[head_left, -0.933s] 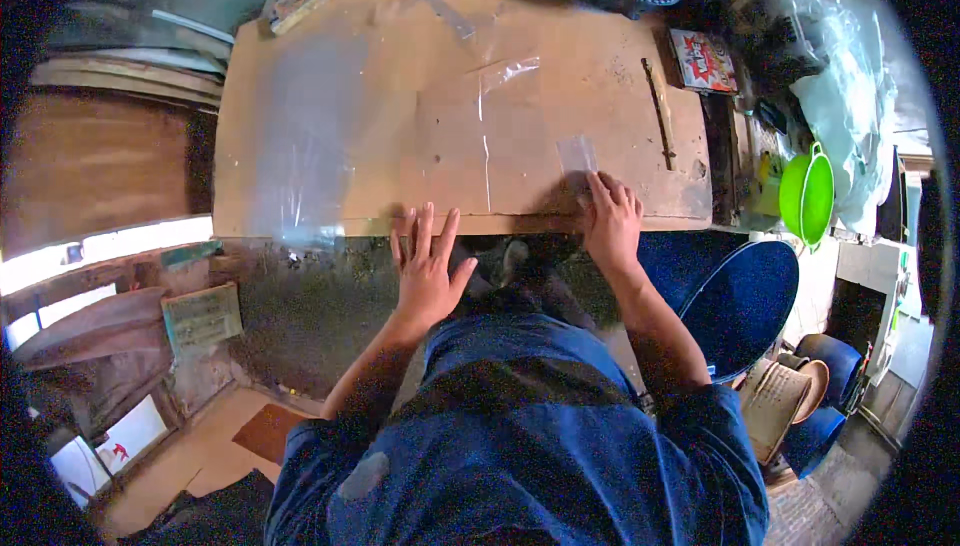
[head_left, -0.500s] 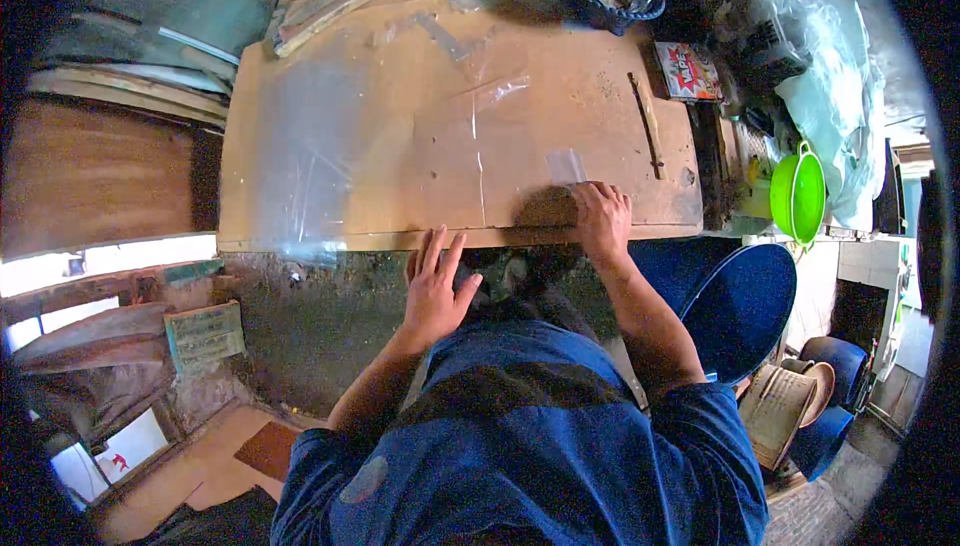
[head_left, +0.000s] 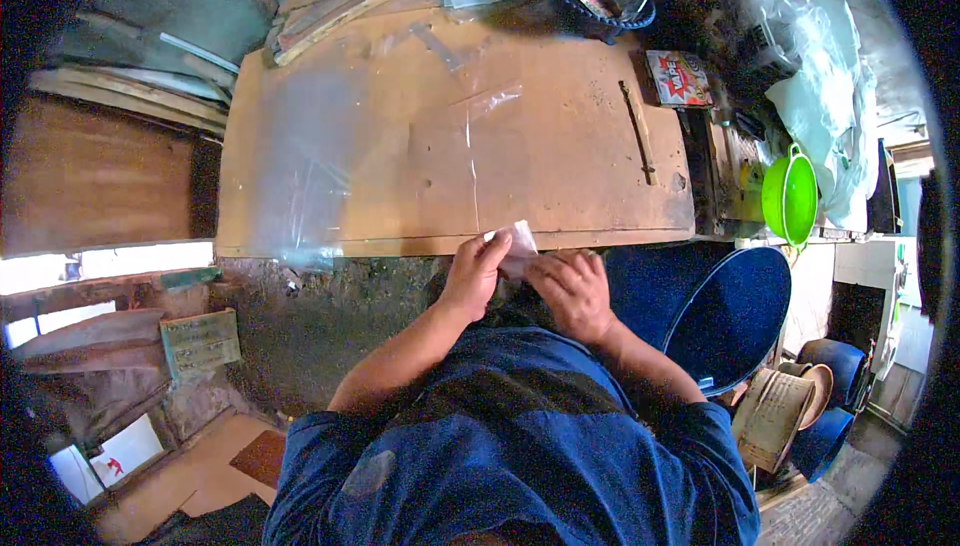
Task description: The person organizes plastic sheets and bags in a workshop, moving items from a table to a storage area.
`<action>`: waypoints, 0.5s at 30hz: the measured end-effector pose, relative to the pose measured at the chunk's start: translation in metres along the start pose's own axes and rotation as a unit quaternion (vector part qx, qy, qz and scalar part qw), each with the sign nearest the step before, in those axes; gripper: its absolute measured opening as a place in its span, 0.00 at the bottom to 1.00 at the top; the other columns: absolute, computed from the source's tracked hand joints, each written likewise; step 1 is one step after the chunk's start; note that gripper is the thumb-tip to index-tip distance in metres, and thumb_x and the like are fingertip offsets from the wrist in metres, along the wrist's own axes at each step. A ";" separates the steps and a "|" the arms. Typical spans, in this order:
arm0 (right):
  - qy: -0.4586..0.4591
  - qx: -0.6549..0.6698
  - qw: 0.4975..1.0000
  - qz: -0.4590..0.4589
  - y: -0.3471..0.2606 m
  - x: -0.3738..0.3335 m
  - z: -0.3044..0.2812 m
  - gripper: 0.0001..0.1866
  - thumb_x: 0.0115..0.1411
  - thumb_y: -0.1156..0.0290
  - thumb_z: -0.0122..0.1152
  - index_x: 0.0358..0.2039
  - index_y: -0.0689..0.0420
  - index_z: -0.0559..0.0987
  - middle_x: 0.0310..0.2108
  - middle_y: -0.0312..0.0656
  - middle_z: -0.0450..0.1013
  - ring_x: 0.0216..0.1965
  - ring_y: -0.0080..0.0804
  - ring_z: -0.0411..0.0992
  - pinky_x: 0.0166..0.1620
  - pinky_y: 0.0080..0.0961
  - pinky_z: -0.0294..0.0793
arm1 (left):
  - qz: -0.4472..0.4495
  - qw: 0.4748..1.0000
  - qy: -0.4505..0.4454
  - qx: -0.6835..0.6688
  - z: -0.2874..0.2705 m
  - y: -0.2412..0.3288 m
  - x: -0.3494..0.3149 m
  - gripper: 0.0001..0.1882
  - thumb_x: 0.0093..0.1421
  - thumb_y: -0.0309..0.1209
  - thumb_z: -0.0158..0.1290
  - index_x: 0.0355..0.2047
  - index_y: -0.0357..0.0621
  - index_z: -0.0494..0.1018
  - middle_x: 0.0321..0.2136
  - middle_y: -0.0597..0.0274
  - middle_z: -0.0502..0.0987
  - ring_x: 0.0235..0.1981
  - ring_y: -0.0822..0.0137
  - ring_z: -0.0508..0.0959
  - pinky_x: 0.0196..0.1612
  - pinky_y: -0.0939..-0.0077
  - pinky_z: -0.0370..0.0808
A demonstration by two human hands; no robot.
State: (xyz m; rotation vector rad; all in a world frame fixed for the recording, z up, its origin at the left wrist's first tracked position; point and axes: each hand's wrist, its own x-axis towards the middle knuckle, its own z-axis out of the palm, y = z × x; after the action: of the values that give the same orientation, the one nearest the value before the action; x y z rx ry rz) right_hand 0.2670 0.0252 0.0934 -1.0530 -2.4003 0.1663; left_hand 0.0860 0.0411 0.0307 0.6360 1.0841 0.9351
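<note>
In front of my body, at the near edge of the wooden tabletop [head_left: 570,166], a small clear plastic bag [head_left: 519,239] is held up between my two hands. My left hand [head_left: 474,279] pinches its left side between thumb and fingers. The curled fingers of my right hand [head_left: 575,293] grip its lower right part, and they partly hide it. A large clear plastic sheet [head_left: 305,136] lies flat on the left of the tabletop. A thin strip of clear plastic [head_left: 494,99] with a bright crease rests near the middle.
Wood strips [head_left: 360,11] lie at the far left, and a thin stick [head_left: 640,136] lies at the right. A dark blue basket [head_left: 600,16] and a printed box [head_left: 679,79] stand along the far right. Beyond the right edge are a green basin [head_left: 790,196] and a blue drum [head_left: 725,321].
My right hand has brought the small plastic bag from the tabletop toward my body. The left hand has risen from the table edge and taken hold of it too.
</note>
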 end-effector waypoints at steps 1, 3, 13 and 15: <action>0.003 0.016 1.000 0.000 -0.002 -0.002 0.002 0.17 0.45 0.71 0.59 0.39 0.53 0.78 0.41 0.39 0.72 0.44 0.36 0.69 0.45 0.36 0.66 | 0.041 0.998 -0.003 0.048 -0.002 0.004 0.001 0.18 0.64 0.41 0.46 0.37 0.38 0.74 0.26 0.67 0.76 0.28 0.76 0.72 0.33 0.77 0.69; 0.008 0.030 1.000 0.001 -0.007 -0.003 0.005 0.18 0.46 0.71 0.59 0.41 0.55 0.77 0.41 0.41 0.72 0.45 0.39 0.69 0.47 0.37 0.67 | 0.082 0.992 -0.008 0.097 0.000 0.011 -0.001 0.17 0.64 0.40 0.46 0.36 0.38 0.74 0.25 0.67 0.75 0.27 0.76 0.71 0.33 0.76 0.69; -0.080 0.462 0.780 0.415 0.001 0.006 0.012 0.16 0.61 0.68 0.56 0.47 0.64 0.73 0.40 0.46 0.75 0.38 0.28 0.72 0.43 0.25 0.71 | 0.134 0.948 -0.030 0.287 0.008 0.032 -0.023 0.14 0.63 0.36 0.48 0.34 0.35 0.74 0.27 0.60 0.78 0.29 0.73 0.75 0.35 0.76 0.71; -0.056 0.487 0.738 0.464 0.001 0.005 0.016 0.13 0.61 0.69 0.56 0.42 0.64 0.75 0.38 0.43 0.76 0.37 0.26 0.72 0.42 0.24 0.71 | 0.155 0.943 -0.009 0.294 0.008 0.030 -0.025 0.13 0.62 0.35 0.49 0.33 0.35 0.73 0.27 0.59 0.78 0.29 0.73 0.75 0.35 0.75 0.72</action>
State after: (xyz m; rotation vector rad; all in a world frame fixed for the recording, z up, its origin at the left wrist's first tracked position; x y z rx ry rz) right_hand 0.2570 0.0306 0.0812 -1.5088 -1.2131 1.6349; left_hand 0.0795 0.0333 0.0694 1.3359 1.2766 0.8640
